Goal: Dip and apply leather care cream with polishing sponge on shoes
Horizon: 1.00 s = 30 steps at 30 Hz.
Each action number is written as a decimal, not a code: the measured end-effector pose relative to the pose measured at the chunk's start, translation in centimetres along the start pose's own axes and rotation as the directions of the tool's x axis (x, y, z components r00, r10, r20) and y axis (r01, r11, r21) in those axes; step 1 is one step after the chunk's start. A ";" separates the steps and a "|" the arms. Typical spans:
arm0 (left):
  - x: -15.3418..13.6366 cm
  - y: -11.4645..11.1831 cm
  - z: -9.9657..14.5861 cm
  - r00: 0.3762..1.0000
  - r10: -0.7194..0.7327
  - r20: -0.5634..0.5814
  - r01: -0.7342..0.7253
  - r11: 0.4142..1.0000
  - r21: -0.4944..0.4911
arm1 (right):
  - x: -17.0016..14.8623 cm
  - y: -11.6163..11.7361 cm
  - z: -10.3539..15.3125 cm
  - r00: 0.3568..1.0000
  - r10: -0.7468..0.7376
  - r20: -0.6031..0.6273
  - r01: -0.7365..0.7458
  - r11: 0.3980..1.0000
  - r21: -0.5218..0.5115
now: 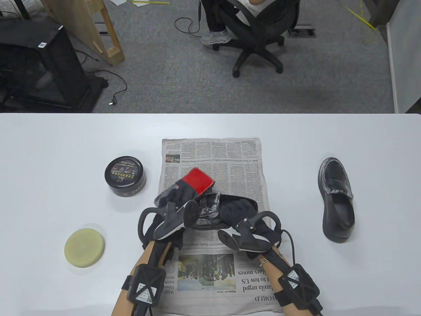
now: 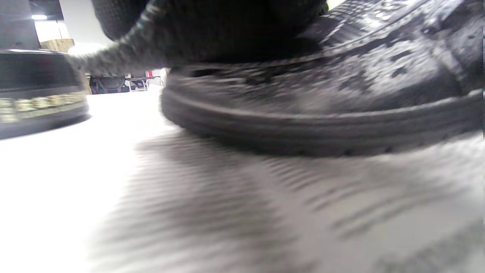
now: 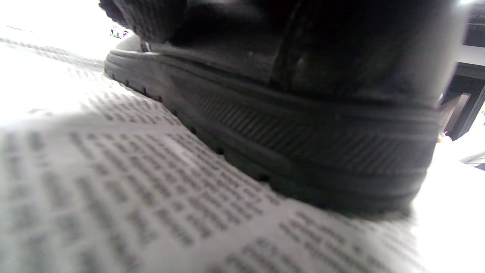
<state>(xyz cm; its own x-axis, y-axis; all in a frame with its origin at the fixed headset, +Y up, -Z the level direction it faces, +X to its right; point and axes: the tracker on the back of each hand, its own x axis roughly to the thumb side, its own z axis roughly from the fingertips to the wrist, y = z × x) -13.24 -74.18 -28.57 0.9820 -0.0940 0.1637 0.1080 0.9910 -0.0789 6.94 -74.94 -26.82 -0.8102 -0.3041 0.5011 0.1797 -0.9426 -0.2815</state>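
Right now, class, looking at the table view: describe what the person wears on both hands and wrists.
Both the left hand and the right hand wear dark knitted gloves with a black-and-white ring-shaped tracker strapped on. Each wrist carries a black square camera module with white labels; a black cable trails from the right one.

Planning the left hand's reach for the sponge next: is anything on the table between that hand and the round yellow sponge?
Nothing visible. The left hand is on the black shoe on the newspaper; only bare white table lies toward the round yellow sponge. The black cream tin sits farther back, off that line.
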 end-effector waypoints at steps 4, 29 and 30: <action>-0.7 -0.3 2.5 0.995 -0.095 0.038 0.092 0.993 0.075 | 0.0 0.0 0.0 1.000 0.004 0.003 -0.004 1.000 -0.001; 0.1 0.3 0.1 0.997 0.073 -0.010 -0.073 0.997 0.018 | 0.1 0.2 0.1 1.000 -0.006 0.003 0.006 1.000 -0.002; -0.5 0.2 0.6 0.998 0.060 -0.013 -0.060 0.998 0.019 | 0.1 0.2 0.1 1.000 -0.003 0.002 0.003 1.000 0.000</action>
<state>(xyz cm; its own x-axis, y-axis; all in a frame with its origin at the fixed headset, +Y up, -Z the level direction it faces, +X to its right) -13.78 -73.91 -28.11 0.9887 -0.0357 0.1456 0.0463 0.9965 -0.0700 6.96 -75.16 -26.79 -0.8094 -0.3016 0.5040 0.1774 -0.9436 -0.2796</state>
